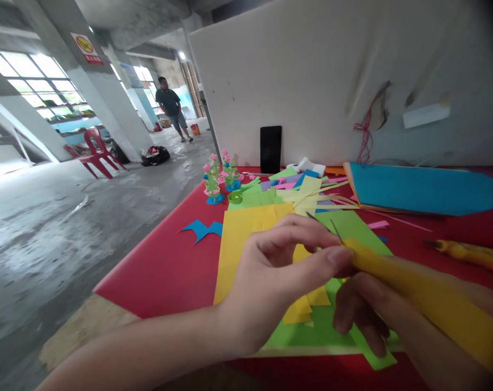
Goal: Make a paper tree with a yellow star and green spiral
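Observation:
My left hand [287, 260] pinches the near end of a long yellow paper strip [434, 293] between thumb and fingers. From there the strip runs down to the right, over my right hand [364, 304]. Two thin, dark, parted scissor blades [336, 231] poke up behind my left fingertips, by the strip's end. My right hand is curled beneath the strip around the scissors, whose handles are hidden. Below both hands lie yellow paper sheets [246, 233] and small yellow pieces [297, 314] on a green sheet [311, 339].
Paper flower ornaments [214, 187] stand at the back left of the red table [165, 271], near a blue paper offcut [201, 229]. A black phone [270, 149] leans against the white board. Blue sheets [425, 190] and a yellow-handled tool [470, 252] lie right. A person [171, 106] stands far off.

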`<state>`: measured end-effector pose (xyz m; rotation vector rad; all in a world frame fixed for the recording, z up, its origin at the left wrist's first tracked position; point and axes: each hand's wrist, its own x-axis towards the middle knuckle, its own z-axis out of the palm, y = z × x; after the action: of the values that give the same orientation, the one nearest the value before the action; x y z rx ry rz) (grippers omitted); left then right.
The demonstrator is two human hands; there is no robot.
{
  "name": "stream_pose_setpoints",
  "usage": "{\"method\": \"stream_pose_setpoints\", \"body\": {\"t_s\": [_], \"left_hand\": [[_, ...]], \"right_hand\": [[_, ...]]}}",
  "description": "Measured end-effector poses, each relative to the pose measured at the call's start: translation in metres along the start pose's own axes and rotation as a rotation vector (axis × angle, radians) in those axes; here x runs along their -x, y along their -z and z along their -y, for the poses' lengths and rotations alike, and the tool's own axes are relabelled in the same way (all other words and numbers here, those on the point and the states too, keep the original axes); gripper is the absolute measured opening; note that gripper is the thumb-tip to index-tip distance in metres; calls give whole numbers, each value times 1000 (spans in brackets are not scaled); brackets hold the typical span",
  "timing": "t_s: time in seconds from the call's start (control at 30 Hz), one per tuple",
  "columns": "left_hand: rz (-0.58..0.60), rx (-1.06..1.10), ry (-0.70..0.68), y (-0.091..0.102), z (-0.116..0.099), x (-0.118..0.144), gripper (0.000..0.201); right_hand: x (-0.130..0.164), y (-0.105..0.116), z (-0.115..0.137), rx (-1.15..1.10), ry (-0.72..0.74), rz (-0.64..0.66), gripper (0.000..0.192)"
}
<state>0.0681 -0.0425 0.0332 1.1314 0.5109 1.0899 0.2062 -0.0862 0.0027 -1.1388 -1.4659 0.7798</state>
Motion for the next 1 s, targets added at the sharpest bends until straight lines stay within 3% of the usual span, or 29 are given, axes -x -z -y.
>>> {"method": "stream_pose_setpoints", "body": {"t_s": [0.07, 0.2, 0.63, 0.8, 1.0], "left_hand": [[5, 14, -8, 0, 0, 0, 5], [28, 32, -12, 0, -1, 0, 6], [4, -43, -40, 1, 0, -1, 6], [17, -15, -16, 0, -1, 1, 5], [30, -10, -15, 1, 0, 0, 6]], "right_hand": [[-1, -4, 9, -91, -24, -76, 8], [3, -10, 17, -176, -118, -203, 9], [1, -8, 20, -113, -113, -132, 7], [-1, -10, 24, -2, -83, -167, 20], [1, -8, 19, -38, -45, -148, 8]]}}
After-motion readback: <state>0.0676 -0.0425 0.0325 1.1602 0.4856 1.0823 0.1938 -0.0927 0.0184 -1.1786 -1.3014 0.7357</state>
